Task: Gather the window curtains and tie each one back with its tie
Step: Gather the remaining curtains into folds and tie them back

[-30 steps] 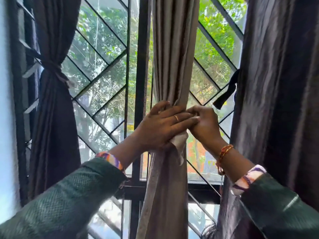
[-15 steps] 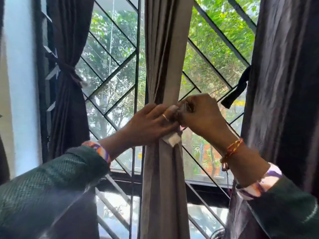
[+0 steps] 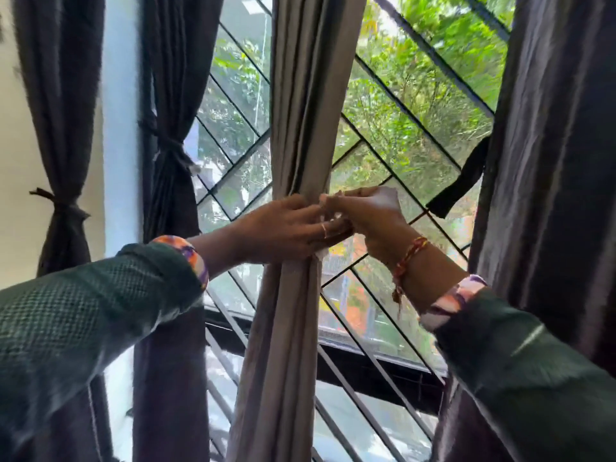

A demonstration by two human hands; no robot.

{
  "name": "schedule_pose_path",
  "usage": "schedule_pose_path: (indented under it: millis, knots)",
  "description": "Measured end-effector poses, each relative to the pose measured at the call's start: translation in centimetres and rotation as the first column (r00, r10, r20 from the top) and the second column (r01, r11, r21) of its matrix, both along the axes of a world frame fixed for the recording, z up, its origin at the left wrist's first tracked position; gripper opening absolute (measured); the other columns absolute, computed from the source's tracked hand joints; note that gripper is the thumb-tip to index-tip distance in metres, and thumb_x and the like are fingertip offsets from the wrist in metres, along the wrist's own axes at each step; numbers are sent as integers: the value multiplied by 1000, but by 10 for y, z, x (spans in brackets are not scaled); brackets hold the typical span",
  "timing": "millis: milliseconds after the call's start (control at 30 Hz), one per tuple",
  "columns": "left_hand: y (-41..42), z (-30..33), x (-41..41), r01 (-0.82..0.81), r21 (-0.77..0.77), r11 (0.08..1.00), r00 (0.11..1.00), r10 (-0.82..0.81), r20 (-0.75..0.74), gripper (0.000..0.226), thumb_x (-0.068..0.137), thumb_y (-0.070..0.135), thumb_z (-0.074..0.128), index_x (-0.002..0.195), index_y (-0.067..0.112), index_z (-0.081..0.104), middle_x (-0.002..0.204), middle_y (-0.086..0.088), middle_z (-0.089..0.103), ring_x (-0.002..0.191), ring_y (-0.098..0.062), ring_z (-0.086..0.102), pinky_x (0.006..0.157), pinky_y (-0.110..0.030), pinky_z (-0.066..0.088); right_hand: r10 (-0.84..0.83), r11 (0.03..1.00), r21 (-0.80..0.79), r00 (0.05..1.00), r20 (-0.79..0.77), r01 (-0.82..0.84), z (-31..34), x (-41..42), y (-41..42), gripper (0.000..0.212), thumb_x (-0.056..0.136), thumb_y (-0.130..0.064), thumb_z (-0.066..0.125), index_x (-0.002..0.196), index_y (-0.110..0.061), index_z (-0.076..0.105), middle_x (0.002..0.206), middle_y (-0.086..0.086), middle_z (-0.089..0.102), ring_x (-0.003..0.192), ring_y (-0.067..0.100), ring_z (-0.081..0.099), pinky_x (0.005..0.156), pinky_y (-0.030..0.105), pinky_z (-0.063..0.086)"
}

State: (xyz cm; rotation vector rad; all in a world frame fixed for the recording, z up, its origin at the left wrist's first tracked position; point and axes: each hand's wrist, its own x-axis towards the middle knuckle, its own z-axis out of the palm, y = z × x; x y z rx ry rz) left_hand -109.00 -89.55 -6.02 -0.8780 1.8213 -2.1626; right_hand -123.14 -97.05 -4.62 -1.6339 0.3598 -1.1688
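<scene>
Curtains are being tied one by one: the grey curtain (image 3: 293,128), gathered mid-window, is clasped by the left hand (image 3: 283,228), while its tie (image 3: 321,253) is pinched by the right hand (image 3: 366,211); next, the knot must be tightened, then the untied right curtain (image 3: 550,161) gathered

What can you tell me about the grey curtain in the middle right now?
The grey curtain hangs in front of the window's centre bar, gathered into a narrow bundle of vertical folds. It looks like smooth, light taupe woven fabric. It is cinched at mid-height, where the left hand wraps round it and the right hand pinches a pale tie at its right edge. Below, it widens slightly.
</scene>
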Motion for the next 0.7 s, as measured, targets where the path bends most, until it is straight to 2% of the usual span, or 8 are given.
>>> schedule_pose_path:
  millis: [67, 167, 233, 367, 433, 500, 600, 700]
  knots:
    - [-1, 1, -13, -83, -10, 996, 995, 83, -61, 31, 90, 5, 37, 118, 12, 49, 101, -1, 69, 82, -24, 65, 57, -27, 45, 78, 992, 102, 997, 20, -80, 1, -4, 3, 20, 76, -2, 73, 65, -6, 56, 42, -1, 55, 29, 2, 48, 30, 9, 31]
    - [-3, -2, -33, -178, -10, 984, 975, 175, -140, 33, 83, 5, 36, 96, 16, 64, 79, -2, 68, 65, -24, 67, 49, -24, 45, 180, 966, 190, 983, -20, -173, -1, -12, 9, 15, 80, -12, 71, 73, -10, 58, 61, 3, 59, 37, 1, 53, 29, 8, 33]
    - [-2, -4, -50, -314, -46, 948, 934, 300, -193, 37, 77, 6, 35, 81, 15, 72, 70, -2, 67, 56, -19, 65, 44, -21, 42, 227, 956, 204, 972, -60, -211, -3, -16, 9, 18, 84, -26, 67, 70, -17, 58, 67, 0, 57, 51, 4, 54, 38, 10, 39]
    - [0, -3, -68, -509, -118, 853, 817, 435, -379, 42, 77, 8, 29, 78, 12, 70, 61, 1, 65, 46, -11, 57, 41, -16, 38, 342, 933, 188, 921, -187, -308, -15, -28, 5, 23, 91, -45, 50, 85, -25, 58, 78, -5, 53, 79, 13, 50, 67, 28, 40]
    - [6, 0, -75, -608, -70, 791, 720, 512, -468, 28, 75, 16, 37, 67, 18, 64, 54, 3, 60, 44, -11, 56, 41, -15, 36, 343, 938, 148, 903, -260, -314, -24, -30, 2, 22, 93, -43, 48, 91, -23, 56, 84, -4, 52, 88, 18, 50, 70, 33, 44]
    - [14, 2, -81, -673, -7, 740, 652, 588, -479, 8, 64, 24, 54, 61, 19, 60, 50, 3, 58, 42, -11, 55, 40, -14, 35, 392, 919, 153, 882, -261, -362, -30, -33, 0, 19, 95, -33, 49, 85, -19, 56, 81, -2, 52, 78, 17, 53, 68, 32, 49]
    - [21, 8, -90, -714, 96, 694, 545, 636, -546, 26, 45, 35, 75, 55, 17, 59, 47, 1, 57, 38, -16, 55, 39, -15, 34, 509, 854, 210, 847, -154, -475, -34, -35, -3, 13, 94, -15, 52, 83, -13, 58, 77, 3, 56, 63, 15, 55, 56, 24, 53]
    - [24, 8, -97, -677, 140, 723, 530, 610, -589, 29, 75, 41, 64, 86, 14, 66, 84, -7, 66, 74, -24, 66, 53, -25, 41, 509, 850, 216, 855, -95, -481, -33, -36, -6, 5, 88, -7, 59, 83, -7, 60, 73, 6, 60, 59, 16, 57, 56, 25, 53]
